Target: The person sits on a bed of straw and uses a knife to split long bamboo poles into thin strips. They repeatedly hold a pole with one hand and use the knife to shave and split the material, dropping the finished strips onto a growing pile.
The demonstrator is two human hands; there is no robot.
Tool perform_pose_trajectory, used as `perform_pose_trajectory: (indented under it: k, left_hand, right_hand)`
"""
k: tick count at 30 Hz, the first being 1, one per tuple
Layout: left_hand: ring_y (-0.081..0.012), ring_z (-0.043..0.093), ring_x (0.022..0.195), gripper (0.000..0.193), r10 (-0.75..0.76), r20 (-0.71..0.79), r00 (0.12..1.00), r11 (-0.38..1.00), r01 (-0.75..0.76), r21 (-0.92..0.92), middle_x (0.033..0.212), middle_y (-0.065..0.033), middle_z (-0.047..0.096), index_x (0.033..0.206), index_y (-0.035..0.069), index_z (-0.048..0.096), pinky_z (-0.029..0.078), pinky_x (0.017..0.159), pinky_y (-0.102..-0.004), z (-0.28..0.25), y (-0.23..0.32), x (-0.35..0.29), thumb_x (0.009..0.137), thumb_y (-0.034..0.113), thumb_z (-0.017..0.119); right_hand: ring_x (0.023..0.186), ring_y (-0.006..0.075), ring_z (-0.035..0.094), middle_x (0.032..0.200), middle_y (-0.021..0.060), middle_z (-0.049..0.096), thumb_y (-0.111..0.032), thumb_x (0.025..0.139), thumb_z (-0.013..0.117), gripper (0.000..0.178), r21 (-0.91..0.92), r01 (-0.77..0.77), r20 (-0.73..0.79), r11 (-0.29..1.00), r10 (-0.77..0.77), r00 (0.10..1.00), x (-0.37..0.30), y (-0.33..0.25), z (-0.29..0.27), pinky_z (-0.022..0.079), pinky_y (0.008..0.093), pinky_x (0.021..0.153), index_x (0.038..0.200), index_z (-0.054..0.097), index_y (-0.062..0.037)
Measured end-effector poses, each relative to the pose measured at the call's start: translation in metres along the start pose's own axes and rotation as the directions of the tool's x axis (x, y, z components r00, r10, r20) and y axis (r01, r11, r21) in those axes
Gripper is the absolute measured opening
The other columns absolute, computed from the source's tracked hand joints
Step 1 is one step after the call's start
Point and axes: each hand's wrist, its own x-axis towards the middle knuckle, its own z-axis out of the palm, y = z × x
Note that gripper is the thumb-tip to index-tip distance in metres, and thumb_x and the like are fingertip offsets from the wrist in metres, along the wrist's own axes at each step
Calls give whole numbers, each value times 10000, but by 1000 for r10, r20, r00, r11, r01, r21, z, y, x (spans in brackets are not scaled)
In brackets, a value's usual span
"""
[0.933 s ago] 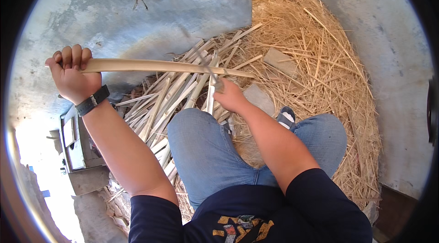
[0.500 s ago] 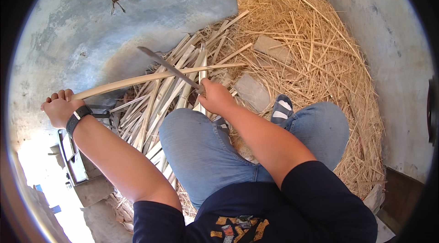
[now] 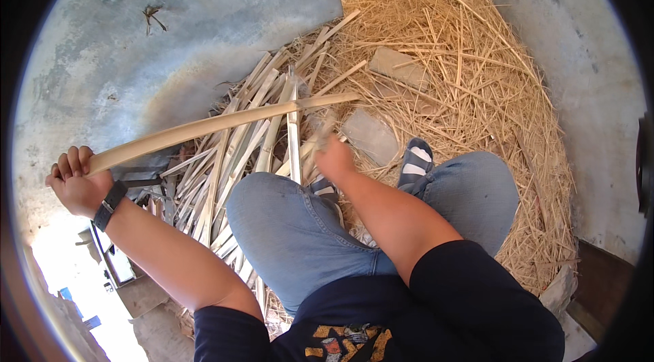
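My left hand [image 3: 82, 181], a dark watch on its wrist, is closed round the near left end of a long, pale split bamboo strip [image 3: 204, 125]. The strip slants up to the right, and its far part crosses a narrow upright piece [image 3: 293, 140] among the cut strips. My right hand [image 3: 335, 159] is closed in front of my knees, just below the strip's far part. The knife in it [image 3: 328, 123] is smeared by motion, so its blade hardly shows. A heap of split bamboo strips [image 3: 231, 151] lies under the held strip.
Straw-like shavings [image 3: 477, 89] cover the floor ahead and to the right. A brick [image 3: 398, 67] and a flat grey slab [image 3: 370, 136] lie among them. A grey wall panel [image 3: 225, 14] rises at the left; another wall [image 3: 586, 89] curves along the right. My sandalled foot [image 3: 414, 161] is near the slab.
My right hand has moved slightly right and down, and the knife no longer crosses the strip. My left hand has shifted a little left and down with the strip.
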Motion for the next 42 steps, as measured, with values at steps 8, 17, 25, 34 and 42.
perform_pose_trajectory:
  k: [8, 17, 25, 34, 42]
  left_hand:
    - [-113, 310, 533, 340, -5, 354, 935, 959, 105, -262, 620, 20, 331, 684, 136, 331, 296, 535, -260, -8, 43, 10, 1002, 175, 446]
    - [-133, 306, 539, 400, 166, -31, 986, 876, -162, -455, 599, 21, 298, 641, 149, 341, 269, 521, -285, -78, 122, -32, 1015, 265, 425]
    - [-148, 418, 636, 283, -1, -21, 1000, 817, -11, -576, 710, -21, 399, 836, 76, 444, 409, 613, -298, -85, 94, -88, 1058, 250, 462]
    - [-417, 398, 1372, 836, 212, 677, 705, -71, -679, 730, 1429, -223, 489, 1362, -11, 518, 304, 1127, -548, 4, 34, -143, 759, 475, 835]
    - [-376, 655, 1061, 545, -667, 525, 528, 292, -463, 837, 1100, -177, 703, 1207, 107, 635, 501, 938, -508, 122, -85, -166, 765, 382, 796]
  right_hand:
    - [530, 183, 576, 841, 147, 663, -144, 876, 622, 297, 457, -222, -52, 861, 275, 960, 40, -23, -23, 470, 362, 445, 1136, 573, -10]
    - [592, 133, 540, 995, 94, 600, -177, 902, 680, 288, 837, -208, 277, 506, -63, 959, 21, -192, -198, 498, 325, 560, 1112, 505, -85]
    - [597, 120, 534, 911, 47, 591, -142, 893, 679, 235, 887, -40, 151, 460, -209, 966, -9, -226, -235, 495, 319, 548, 1070, 526, -116]
    - [538, 103, 540, 839, 44, 601, -122, 908, 666, 217, 806, 195, -102, 559, -194, 976, -5, -247, -252, 479, 298, 487, 1086, 545, -91]
    - [509, 77, 550, 800, 16, 567, -134, 912, 691, 216, 704, 327, -96, 631, -371, 924, -12, -248, -256, 464, 258, 463, 1062, 560, -51]
